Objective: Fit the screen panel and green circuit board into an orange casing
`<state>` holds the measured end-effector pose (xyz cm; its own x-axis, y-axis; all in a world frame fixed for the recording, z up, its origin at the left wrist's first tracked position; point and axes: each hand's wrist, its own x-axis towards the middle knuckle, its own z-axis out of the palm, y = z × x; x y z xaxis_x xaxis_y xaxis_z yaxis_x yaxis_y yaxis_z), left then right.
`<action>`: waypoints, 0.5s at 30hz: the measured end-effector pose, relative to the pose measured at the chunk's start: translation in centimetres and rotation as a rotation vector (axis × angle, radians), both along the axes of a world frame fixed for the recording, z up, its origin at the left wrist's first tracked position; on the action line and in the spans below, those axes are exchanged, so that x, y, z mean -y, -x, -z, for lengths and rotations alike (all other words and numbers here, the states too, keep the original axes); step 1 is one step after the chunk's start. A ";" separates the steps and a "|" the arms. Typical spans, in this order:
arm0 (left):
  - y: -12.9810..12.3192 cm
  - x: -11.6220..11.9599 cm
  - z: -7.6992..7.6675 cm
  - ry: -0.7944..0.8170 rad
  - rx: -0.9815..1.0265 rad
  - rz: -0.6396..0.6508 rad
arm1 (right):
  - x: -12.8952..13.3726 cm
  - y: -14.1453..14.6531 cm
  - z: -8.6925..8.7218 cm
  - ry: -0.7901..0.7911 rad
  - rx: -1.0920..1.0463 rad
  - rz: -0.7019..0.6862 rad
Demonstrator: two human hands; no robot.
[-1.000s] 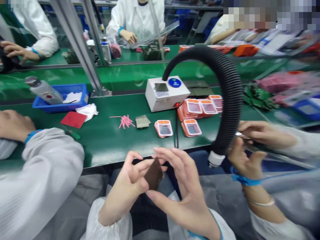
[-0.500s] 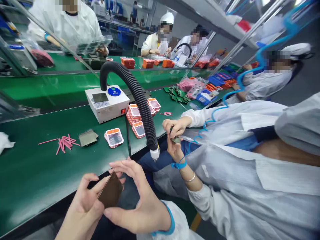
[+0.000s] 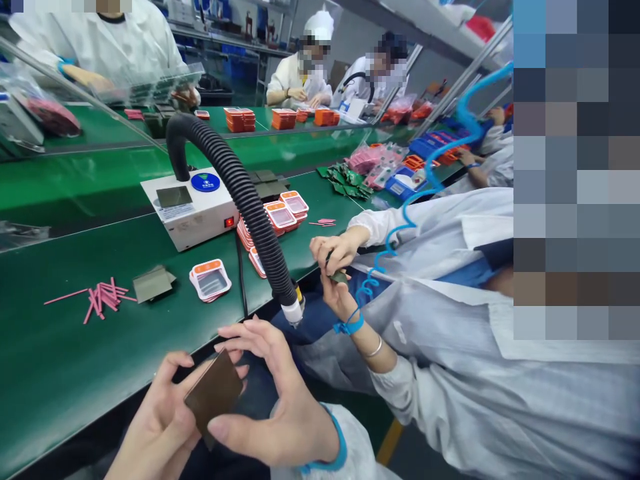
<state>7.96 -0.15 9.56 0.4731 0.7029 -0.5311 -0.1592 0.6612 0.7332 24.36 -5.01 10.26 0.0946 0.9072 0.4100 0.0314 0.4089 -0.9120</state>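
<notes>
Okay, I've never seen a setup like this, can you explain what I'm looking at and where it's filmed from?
There's no robot here: these are a person's bare hands, seen from a camera worn on the head, looking forward and down. The left hand holds a thin brown plate. The right hand curves open around its other side; I can't tell whether it touches.

On the green work surface lie pink strips, grey-green squares and orange-and-white framed pieces. Behind them stands a white box with a black ribbed hose arching from its top. To the right, a neighbour's hands hold a small greenish piece.
</notes>
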 end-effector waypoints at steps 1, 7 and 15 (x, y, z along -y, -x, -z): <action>0.2 0.1 0.2 0.017 -0.006 0.002 | 0.0 -0.1 0.0 -0.005 -0.008 0.008; 0.6 0.6 0.2 0.154 0.022 -0.009 | 0.4 -0.6 -0.3 -0.040 0.048 0.181; -0.2 0.9 -0.9 0.248 0.070 -0.060 | 0.1 -0.8 -0.7 -0.231 0.163 0.416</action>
<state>8.13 -1.07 10.47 0.4758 0.5833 -0.6584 -0.2480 0.8071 0.5358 25.17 -5.12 10.93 0.3470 0.6897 0.6355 0.3695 0.5223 -0.7686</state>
